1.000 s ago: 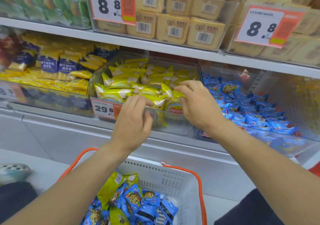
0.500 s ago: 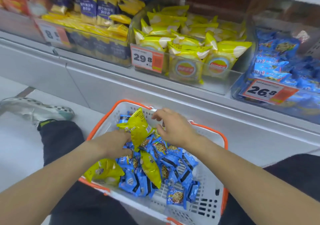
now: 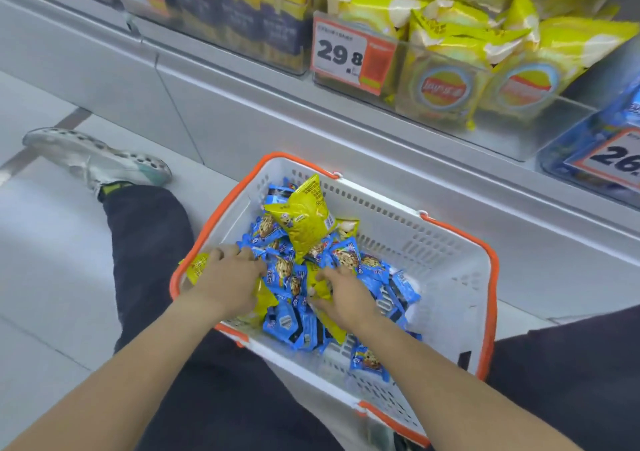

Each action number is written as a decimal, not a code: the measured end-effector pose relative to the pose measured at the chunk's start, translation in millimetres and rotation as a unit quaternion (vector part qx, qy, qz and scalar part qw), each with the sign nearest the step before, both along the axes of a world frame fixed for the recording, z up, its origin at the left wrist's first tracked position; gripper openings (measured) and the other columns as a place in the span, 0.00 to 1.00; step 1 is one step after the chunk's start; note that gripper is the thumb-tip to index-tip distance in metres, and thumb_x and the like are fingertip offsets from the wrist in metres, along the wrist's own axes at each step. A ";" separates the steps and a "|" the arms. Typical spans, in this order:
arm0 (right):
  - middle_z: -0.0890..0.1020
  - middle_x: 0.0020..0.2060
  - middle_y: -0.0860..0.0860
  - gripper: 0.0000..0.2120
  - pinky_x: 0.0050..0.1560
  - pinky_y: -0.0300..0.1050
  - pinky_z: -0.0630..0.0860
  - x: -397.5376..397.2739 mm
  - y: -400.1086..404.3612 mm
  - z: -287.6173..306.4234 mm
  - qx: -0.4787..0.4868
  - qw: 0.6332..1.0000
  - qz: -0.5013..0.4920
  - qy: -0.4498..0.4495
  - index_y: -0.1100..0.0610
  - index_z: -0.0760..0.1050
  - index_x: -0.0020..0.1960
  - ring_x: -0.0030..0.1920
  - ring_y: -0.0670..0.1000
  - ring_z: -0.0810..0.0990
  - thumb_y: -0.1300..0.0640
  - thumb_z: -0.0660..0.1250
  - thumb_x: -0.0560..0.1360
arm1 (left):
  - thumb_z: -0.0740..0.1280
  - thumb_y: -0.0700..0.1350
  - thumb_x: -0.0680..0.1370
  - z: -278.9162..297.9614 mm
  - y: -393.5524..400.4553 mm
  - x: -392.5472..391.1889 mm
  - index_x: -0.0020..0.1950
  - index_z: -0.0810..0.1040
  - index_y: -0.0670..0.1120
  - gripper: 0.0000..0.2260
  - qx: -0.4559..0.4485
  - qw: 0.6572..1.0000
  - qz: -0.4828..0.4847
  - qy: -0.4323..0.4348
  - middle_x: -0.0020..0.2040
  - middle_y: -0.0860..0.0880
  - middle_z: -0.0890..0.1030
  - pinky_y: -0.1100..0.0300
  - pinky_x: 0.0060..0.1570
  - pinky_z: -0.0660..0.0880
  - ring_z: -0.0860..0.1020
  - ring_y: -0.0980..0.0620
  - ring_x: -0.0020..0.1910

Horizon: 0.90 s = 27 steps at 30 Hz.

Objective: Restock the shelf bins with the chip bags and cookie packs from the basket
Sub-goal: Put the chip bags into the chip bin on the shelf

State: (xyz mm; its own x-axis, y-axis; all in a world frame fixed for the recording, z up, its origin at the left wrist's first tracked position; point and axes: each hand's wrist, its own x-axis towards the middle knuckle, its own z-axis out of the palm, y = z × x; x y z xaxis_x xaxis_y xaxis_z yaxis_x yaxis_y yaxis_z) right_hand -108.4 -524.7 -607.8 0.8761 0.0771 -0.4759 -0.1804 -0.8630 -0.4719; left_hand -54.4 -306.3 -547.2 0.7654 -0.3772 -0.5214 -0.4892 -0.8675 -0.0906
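Observation:
A white basket with an orange rim (image 3: 450, 232) sits on the floor between my knees. It holds several blue cookie packs (image 3: 349, 260) and a few yellow chip bags; one chip bag (image 3: 306, 222) stands upright at the back. My left hand (image 3: 228, 277) lies over a yellow chip bag (image 3: 197, 267) at the basket's left rim, fingers curled onto it. My right hand (image 3: 344, 296) grips another yellow chip bag (image 3: 317, 284) in the middle of the pile. Above, the clear shelf bin (image 3: 398, 79) of yellow chip bags carries a 29.8 tag, and the blue cookie bin (image 3: 588, 145) is at the right edge.
A bin of dark blue and yellow packs (image 3: 242, 24) stands left of the chip bin. The grey shelf base (image 3: 277, 121) runs behind the basket. My left leg and shoe (image 3: 97, 159) stretch out on the floor to the left.
Both hands left the chip bin and dropped into the basket. They have since sunk deeper into the pile, each closing on a yellow chip bag. The view tilted down.

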 end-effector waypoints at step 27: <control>0.83 0.55 0.53 0.25 0.52 0.47 0.80 41.0 -117.2 185.3 0.443 0.889 -0.114 -0.008 0.55 0.79 0.59 0.53 0.53 0.82 0.67 0.79 0.65 | 0.69 0.62 0.74 79.6 -95.9 -3.7 0.54 0.77 0.46 0.21 -0.622 0.744 0.216 0.114 0.31 0.59 0.77 0.66 0.36 0.71 0.73 0.63 0.32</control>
State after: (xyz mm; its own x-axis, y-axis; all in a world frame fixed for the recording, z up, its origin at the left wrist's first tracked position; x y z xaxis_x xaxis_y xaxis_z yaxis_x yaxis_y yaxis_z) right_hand -67.4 -641.9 -422.5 0.9232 0.2357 -0.3034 -0.2895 -0.0924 -0.9527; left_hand -58.1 -402.1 -467.6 0.9006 -0.4205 -0.1101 -0.0192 -0.2914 0.9564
